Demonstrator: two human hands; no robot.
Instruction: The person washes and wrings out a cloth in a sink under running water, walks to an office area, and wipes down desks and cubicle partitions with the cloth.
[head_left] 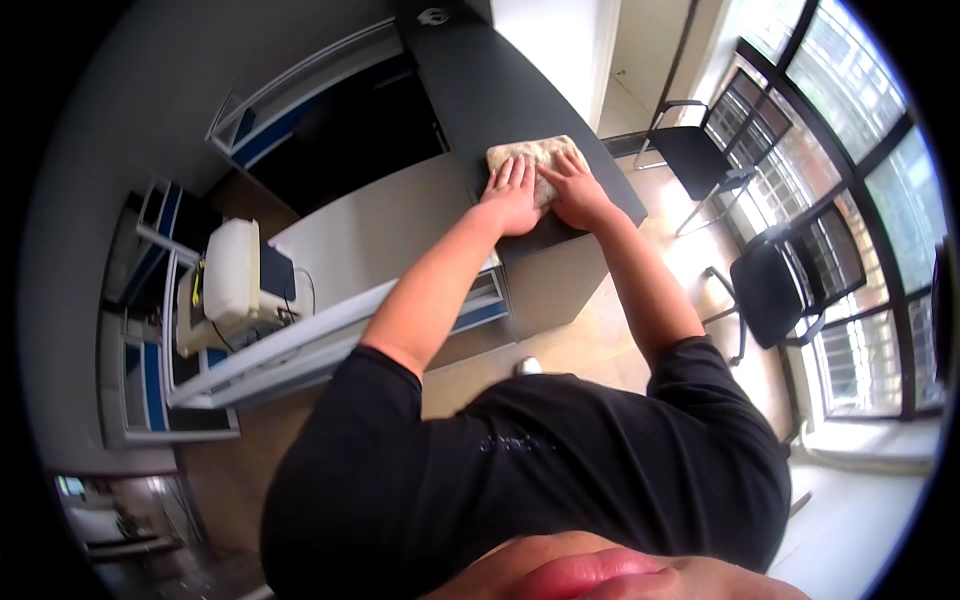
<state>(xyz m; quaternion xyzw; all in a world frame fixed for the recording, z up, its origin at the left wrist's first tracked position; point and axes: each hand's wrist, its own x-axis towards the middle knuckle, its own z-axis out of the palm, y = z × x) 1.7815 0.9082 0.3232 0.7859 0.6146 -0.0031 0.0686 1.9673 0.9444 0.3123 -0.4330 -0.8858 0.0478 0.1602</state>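
Note:
A folded, pale cloth (pixel 530 150) with a mottled look lies on the dark desktop (pixel 480 85), near its rounded right end. Flat on the left part of the cloth rests my left hand (pixel 514 200), fingers stretched out and pointing away from me. My right hand (pixel 575 192) presses on the cloth's right part, its fingers spread and lying flat. Both hands touch the cloth from above, side by side, and cover much of its near half. What is under the cloth is hidden.
Two black chairs (pixel 690 160) stand right of the desk by the barred windows (pixel 860 70). To the left, a beige machine (pixel 232 265) with cables sits behind a white-framed partition (pixel 290 345). A small pale object (pixel 432 16) lies at the desk's far end.

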